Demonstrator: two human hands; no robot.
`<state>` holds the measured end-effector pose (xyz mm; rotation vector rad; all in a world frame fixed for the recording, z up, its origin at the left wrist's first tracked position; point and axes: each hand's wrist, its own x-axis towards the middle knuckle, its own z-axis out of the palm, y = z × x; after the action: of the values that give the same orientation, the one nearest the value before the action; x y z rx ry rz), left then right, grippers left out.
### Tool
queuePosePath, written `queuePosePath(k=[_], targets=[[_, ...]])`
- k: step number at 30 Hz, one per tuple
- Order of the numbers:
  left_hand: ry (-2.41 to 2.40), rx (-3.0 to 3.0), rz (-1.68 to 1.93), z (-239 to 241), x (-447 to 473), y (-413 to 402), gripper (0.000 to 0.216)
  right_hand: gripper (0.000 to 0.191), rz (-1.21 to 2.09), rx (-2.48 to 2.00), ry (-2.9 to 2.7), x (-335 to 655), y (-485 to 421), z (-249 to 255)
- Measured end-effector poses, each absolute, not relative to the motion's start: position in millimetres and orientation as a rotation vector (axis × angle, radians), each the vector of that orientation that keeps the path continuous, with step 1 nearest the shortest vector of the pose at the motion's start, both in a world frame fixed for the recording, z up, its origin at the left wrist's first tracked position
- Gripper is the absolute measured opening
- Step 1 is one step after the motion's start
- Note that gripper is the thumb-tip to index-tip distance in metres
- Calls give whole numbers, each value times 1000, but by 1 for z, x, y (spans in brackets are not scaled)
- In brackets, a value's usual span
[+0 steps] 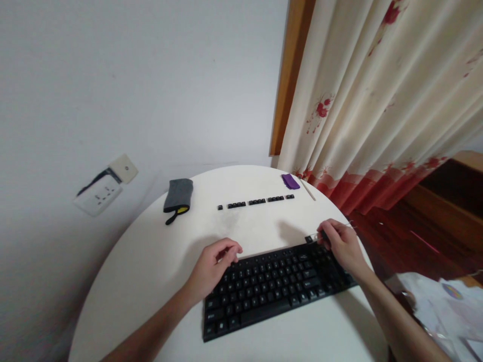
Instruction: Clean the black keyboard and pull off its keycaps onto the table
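A black keyboard (264, 286) lies slantwise on the round white table (143, 281). My left hand (215, 264) is at its upper left corner, fingers loosely curled, with nothing seen in them. Above the keyboard's right end, my right hand (339, 244) pinches a thin wire tool, whose fine ends stick out past the fingers. A small dark piece like a keycap shows at the fingertips, partly hidden. Beside them a loose black keycap (309, 239) sits just behind the keyboard. Farther back, black keycaps (257, 201) stand in a row of small groups.
At the back left lies a grey pouch (179, 195) with a black loop. A folded purple cloth (290, 181) and a thin pale stick (308, 190) are at the back right. Wall socket (98, 195) at left, curtain (362, 100) at right, papers or bags (445, 306) below right.
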<state>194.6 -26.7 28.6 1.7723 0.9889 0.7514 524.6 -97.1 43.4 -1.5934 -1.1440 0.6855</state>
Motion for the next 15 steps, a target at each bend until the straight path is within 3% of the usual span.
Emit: queuePosePath(k=[8, 15], targets=[[774, 1563, 678, 33, 192, -32, 44, 32, 888, -1239, -1376, 415, -82, 54], [724, 1389, 664, 31, 193, -32, 39, 27, 936, -1125, -1446, 382, -83, 51]])
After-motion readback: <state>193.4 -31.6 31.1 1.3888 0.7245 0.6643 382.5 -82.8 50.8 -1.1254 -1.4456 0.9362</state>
